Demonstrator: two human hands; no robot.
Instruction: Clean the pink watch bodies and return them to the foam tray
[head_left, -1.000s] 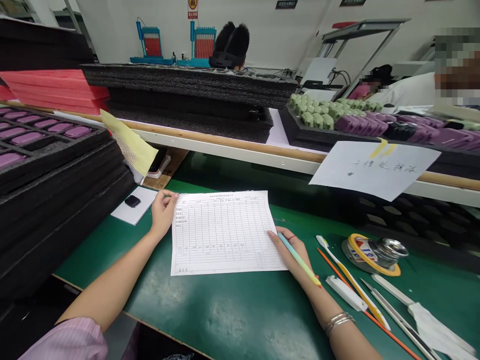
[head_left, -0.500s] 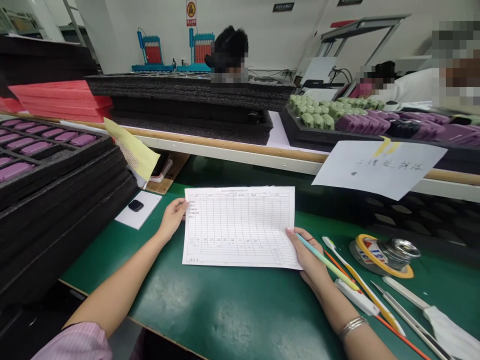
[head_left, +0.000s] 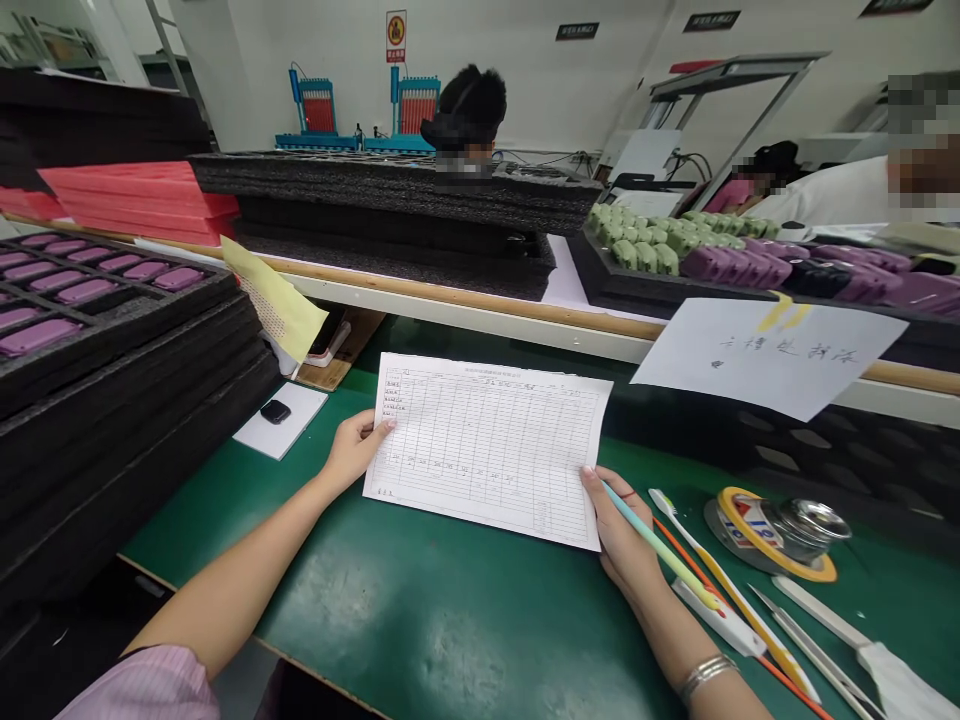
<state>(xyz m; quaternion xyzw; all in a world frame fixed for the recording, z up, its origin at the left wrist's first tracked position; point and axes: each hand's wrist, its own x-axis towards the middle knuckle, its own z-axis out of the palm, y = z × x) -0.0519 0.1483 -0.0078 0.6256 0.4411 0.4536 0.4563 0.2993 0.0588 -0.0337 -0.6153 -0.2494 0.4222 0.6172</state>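
Printed grid form [head_left: 487,450], a single sheet lying slightly skewed on the green mat of the counter [head_left: 420,610], mid-counter, in front of the person. Rows and columns are filled with small, faint entries, too small to read. Left hand [head_left: 352,450] is at the sheet's left edge, with its fingers [head_left: 379,427] together and the tips on the paper; can't tell if they're actually gripping it. Right hand [head_left: 622,530] is at the bottom right corner, with its fingers [head_left: 600,500] curled and clamped on a teal-and-yellow pen [head_left: 660,545], which angles down and right, away from the sheet. Bracelet [head_left: 706,678] on right wrist. Striped pink sleeve [head_left: 142,690] on left arm.

Just right of the right hand: orange stick [head_left: 694,565], toothbrush with yellow handle [head_left: 739,610], white tube [head_left: 712,620], craft knife [head_left: 814,635], and yellow-rimmed tape roll [head_left: 772,535] with a metal cup on it. Left of the sheet: black object [head_left: 275,411] on a white card [head_left: 281,425]. Behind: handwritten notice [head_left: 765,355] hanging off the shelf edge, yellow sheet [head_left: 274,300] hanging at left. Black foam trays [head_left: 127,345] stacked at left, with purple parts [head_left: 37,337]. Green parts [head_left: 637,240] and more purple parts [head_left: 727,265] in a tray on the shelf. Co-workers [head_left: 465,110] [head_left: 825,190] beyond, at the back and on the right.
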